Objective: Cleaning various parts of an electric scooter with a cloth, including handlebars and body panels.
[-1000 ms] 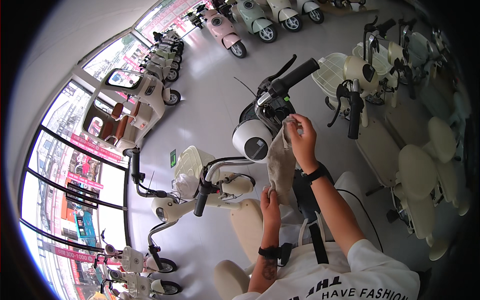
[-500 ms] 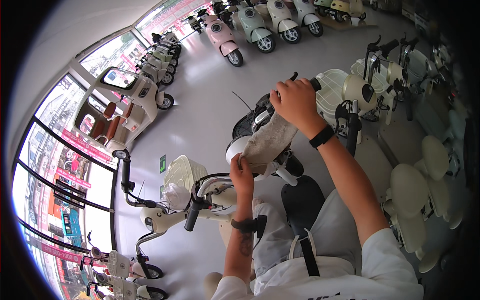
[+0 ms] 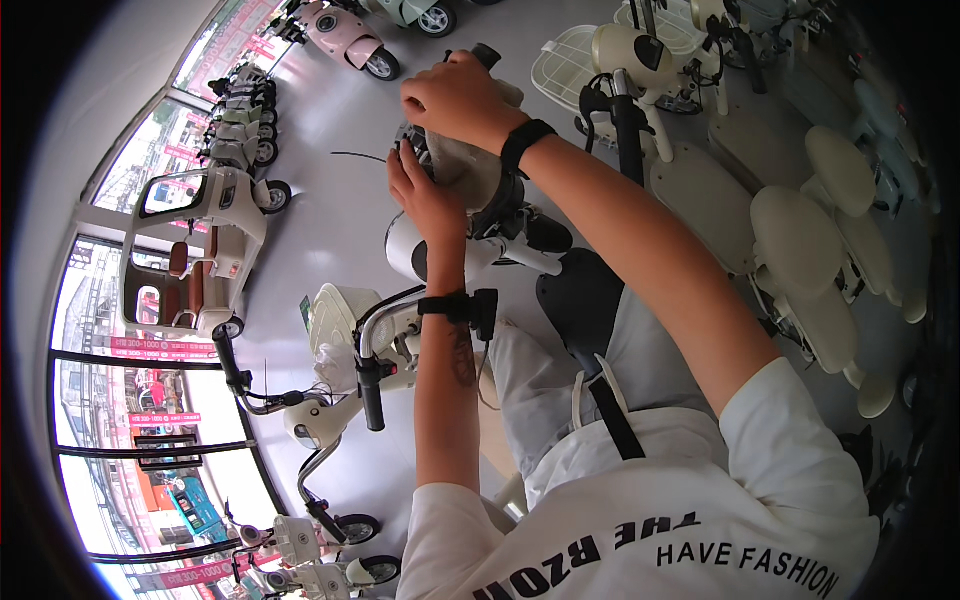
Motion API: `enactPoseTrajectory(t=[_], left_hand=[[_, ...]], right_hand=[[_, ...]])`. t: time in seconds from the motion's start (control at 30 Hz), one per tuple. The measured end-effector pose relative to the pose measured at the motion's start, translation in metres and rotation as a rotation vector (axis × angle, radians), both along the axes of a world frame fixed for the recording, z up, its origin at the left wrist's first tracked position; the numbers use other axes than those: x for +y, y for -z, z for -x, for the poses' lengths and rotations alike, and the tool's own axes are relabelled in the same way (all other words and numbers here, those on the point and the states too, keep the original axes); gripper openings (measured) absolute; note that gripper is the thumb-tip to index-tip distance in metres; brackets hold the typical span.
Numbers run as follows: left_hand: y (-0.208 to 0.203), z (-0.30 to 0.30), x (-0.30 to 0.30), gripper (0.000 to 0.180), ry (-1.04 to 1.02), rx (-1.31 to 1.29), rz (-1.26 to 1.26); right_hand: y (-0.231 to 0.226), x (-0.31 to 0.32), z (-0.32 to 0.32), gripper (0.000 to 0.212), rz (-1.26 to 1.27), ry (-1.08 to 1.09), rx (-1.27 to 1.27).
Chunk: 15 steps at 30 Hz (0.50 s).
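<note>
A grey-beige cloth (image 3: 468,172) hangs bunched over the handlebar of a white electric bike in front of me. My right hand (image 3: 460,100) is closed on the cloth's upper part, beside the black handlebar grip (image 3: 486,56). My left hand (image 3: 428,200) lies lower on the cloth's left edge, its fingers bent up towards the middle of the handlebar; the thumb and what it pinches are partly hidden. Below my hands show the bike's white rounded body (image 3: 403,245) and the black saddle (image 3: 580,300) between my legs.
To the left stands another bike with a cream basket (image 3: 335,320) and a black grip (image 3: 373,405). Bikes with cream seats (image 3: 797,240) crowd the right. A three-wheeled cabin vehicle (image 3: 190,250) stands by the windows, and a pink scooter (image 3: 340,35) at the back.
Both hands have moved up and left in the view and closer together. The cloth, stretched between them before, is now bunched at the handlebar. My view has turned and tilted lower.
</note>
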<state>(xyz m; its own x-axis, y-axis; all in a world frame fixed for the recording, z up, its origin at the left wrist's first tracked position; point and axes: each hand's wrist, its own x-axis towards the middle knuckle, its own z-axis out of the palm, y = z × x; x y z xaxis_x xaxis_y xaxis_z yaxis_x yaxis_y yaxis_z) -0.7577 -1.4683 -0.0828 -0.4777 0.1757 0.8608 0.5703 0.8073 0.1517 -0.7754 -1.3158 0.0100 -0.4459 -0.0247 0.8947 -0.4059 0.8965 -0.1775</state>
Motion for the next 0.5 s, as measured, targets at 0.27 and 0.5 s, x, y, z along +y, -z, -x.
enactPoseTrajectory(t=[0.27,0.5], left_hand=[[0.030,-0.030,-0.021,0.083,0.325,-0.367,-0.111],[0.107,-0.171,-0.010,0.066,0.663,-0.996,-0.549]], right_hand=[[0.011,0.032,-0.026,0.009,0.319,-0.453,-0.093],[0.064,-0.067,-0.147,0.012,0.568,-0.878,-0.259]])
